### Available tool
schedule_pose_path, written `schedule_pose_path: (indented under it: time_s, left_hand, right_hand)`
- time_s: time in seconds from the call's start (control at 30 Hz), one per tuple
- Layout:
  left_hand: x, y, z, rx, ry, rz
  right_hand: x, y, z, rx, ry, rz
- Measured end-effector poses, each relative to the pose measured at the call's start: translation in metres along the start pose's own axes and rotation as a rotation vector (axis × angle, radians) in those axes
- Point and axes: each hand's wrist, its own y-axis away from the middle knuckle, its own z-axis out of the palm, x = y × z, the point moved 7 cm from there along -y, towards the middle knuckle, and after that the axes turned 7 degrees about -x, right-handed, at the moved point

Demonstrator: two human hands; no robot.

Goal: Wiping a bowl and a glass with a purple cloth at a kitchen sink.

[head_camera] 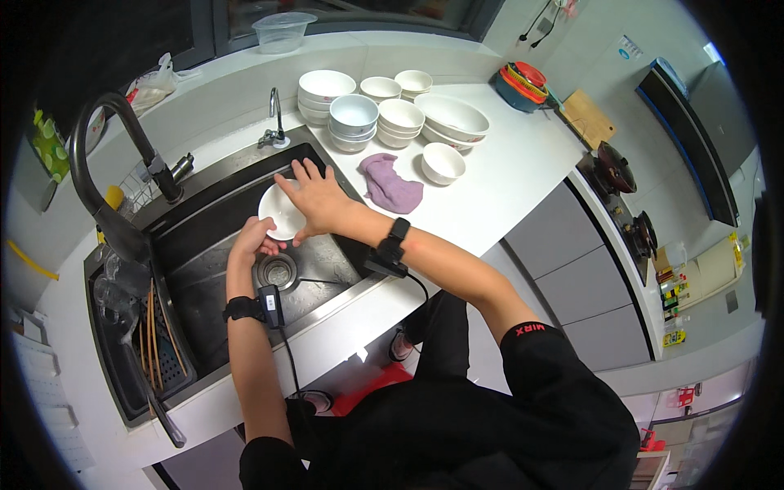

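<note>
Over the metal sink [318,263], my left hand [252,237] grips the lower left rim of a small white bowl [278,211], thumb on its edge. My right hand [318,199] reaches across the bowl's right side with fingers spread; its thumb is near the lower rim, and whether it presses on the bowl is hard to tell. A crumpled purple cloth [392,184] lies on the counter right of the sink. Beside it stands a single white bowl [443,163]. Behind are stacked white bowls [400,121], a pale blue bowl [354,114] on a stack and large oval bowls [450,116].
A black faucet [113,104] arches over the sink's left side, and a small chrome tap [275,116] stands behind. Chopsticks [153,343], glasses [113,294] and a long-handled utensil [150,392] fill the left basin. Colored baskets [520,86] and a cutting board [586,118] are farther right.
</note>
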Motion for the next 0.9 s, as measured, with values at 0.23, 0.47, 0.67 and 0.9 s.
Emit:
schedule_pose_path:
  time_s: [0.23,0.47,0.67,0.9]
  left_hand:
    - [0.000,0.004,-0.004,-0.019,-0.050,-0.002]
    - [0.009,0.000,0.011,-0.098,-0.097,0.023]
    - [0.043,0.018,0.005,-0.107,0.280,0.368]
    - [0.033,0.016,-0.037,0.238,0.316,0.376]
  right_hand:
    - [-0.016,-0.027,0.025,-0.201,0.023,-0.024]
    - [-0.026,-0.022,0.023,-0.136,0.084,-0.028]
    - [0.028,0.018,-0.036,0.243,-0.230,0.142]
    - [0.201,0.107,-0.059,0.314,-0.259,0.660]
